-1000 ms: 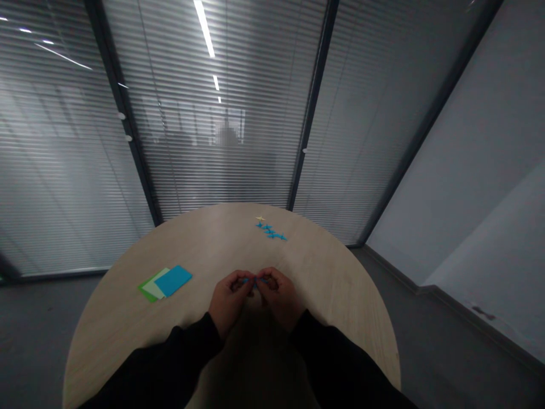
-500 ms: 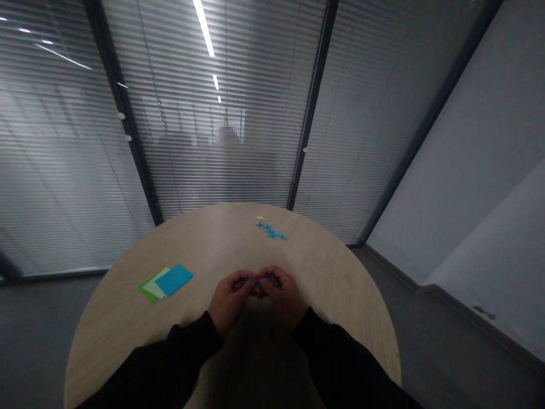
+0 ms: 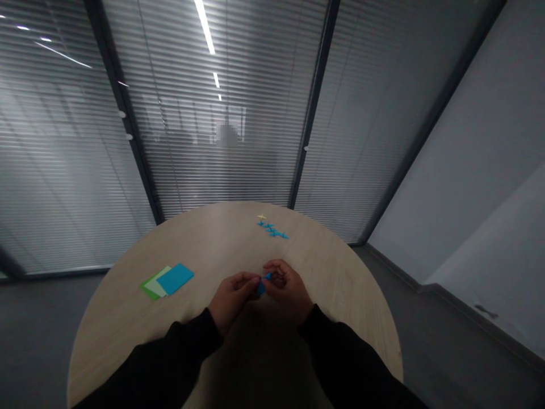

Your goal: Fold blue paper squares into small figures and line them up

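Observation:
My left hand [image 3: 230,295] and my right hand [image 3: 286,288] meet above the round wooden table [image 3: 128,318], both with fingers curled in a pinch. Between the fingertips sits a small folded piece of blue paper [image 3: 261,286], held by both hands. Most of the paper is hidden by my fingers. Black sleeves cover both arms.
A stack of paper sheets [image 3: 168,280], blue over pale green and green, lies on the table's left. A row of small blue folded shapes [image 3: 273,230] with one yellow shape [image 3: 261,217] lies at the far edge. Glass walls with blinds stand behind the table.
My right hand has shifted slightly up and right, and the blue paper now shows as a small tilted piece between the fingertips instead of a flat strip.

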Tool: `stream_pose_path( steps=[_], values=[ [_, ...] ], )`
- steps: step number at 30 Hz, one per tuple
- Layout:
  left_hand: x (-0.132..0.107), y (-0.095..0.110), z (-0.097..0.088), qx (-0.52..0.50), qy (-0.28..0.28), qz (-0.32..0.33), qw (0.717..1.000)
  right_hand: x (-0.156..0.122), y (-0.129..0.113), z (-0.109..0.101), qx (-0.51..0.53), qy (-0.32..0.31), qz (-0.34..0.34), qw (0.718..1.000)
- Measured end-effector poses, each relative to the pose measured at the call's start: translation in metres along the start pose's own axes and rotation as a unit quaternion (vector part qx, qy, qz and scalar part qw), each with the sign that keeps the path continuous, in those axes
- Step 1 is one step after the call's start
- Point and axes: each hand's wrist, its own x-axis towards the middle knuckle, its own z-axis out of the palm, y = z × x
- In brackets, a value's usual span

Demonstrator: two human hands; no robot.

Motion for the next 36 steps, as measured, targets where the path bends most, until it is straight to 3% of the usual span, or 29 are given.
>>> stream_pose_path(
  steps=[5, 10, 17, 22, 29, 36],
  values=[
    [-0.0008, 0.0, 0.0016, -0.069, 0.005, -0.024, 0.997, 0.0013, 0.0018, -0.0007, -0.004, 0.014, -0.003, 1.0],
    [-0.0005, 0.0006, 0.003, -0.105, 0.019, -0.019, 0.994, 0.0033, 0.0037, -0.0019, 0.063, 0.014, 0.028, 0.998],
    [-0.002, 0.0034, 0.0074, -0.14, 0.067, -0.007, 0.988, 0.0042, 0.0062, -0.0014, 0.071, -0.009, 0.067, 0.995],
    [-0.0018, -0.0004, 0.0069, -0.133, 0.061, -0.004, 0.989, 0.0055, 0.0095, 0.0003, 0.103, 0.03, 0.099, 0.989],
    [-0.0025, 0.002, 0.0075, -0.128, 0.034, -0.022, 0.991, 0.003, 0.0021, 0.0008, 0.095, 0.042, 0.074, 0.992],
    [-0.0017, 0.0012, 0.0062, -0.114, 0.07, -0.005, 0.991, 0.0028, 0.0039, 0.0037, 0.094, 0.02, 0.065, 0.993]
  ],
)
